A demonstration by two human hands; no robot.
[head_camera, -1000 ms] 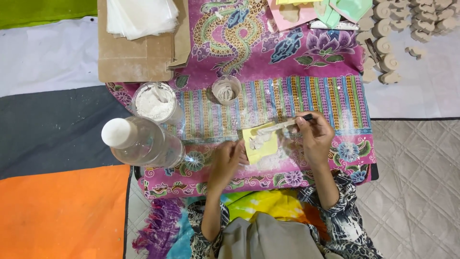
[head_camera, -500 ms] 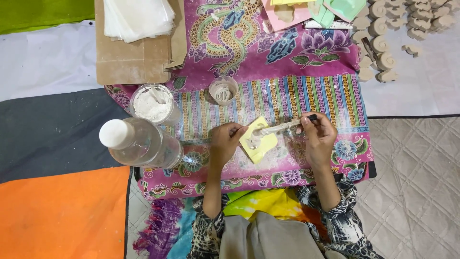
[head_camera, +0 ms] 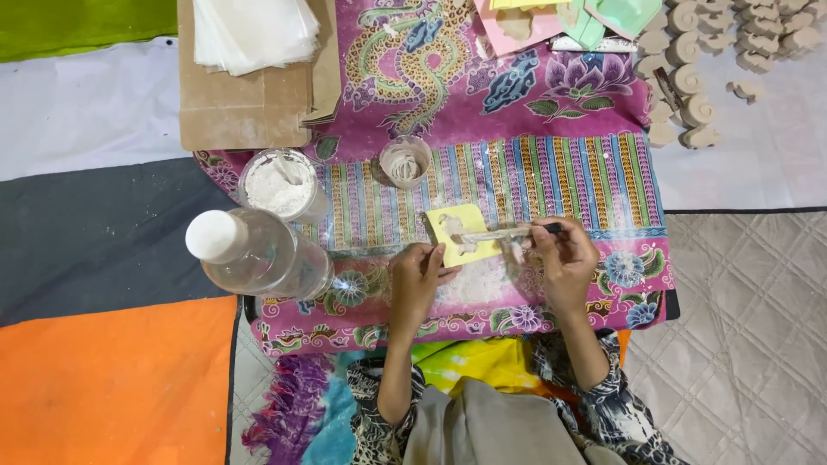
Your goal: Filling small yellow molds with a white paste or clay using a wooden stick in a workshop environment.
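My left hand (head_camera: pixel 416 280) holds a small yellow mould (head_camera: pixel 463 234) by its near edge, just above the patterned pink cloth (head_camera: pixel 482 112). My right hand (head_camera: pixel 564 258) grips a thin tool (head_camera: pixel 504 232) that lies across the top of the mould, its tip over the pale filling. White powder is scattered on the cloth under the mould.
A tub of white powder (head_camera: pixel 278 183), a small cup (head_camera: pixel 406 160) and a clear plastic bottle with a white cap (head_camera: pixel 254 251) stand to the left. Cardboard with white sheets (head_camera: pixel 250 69) lies at the back left. Coloured moulds (head_camera: pixel 594 17) and several cast pieces (head_camera: pixel 689 77) are at the back right.
My left hand has taken the yellow mould and shifted it slightly left and up. The right hand has kept the tool across it.
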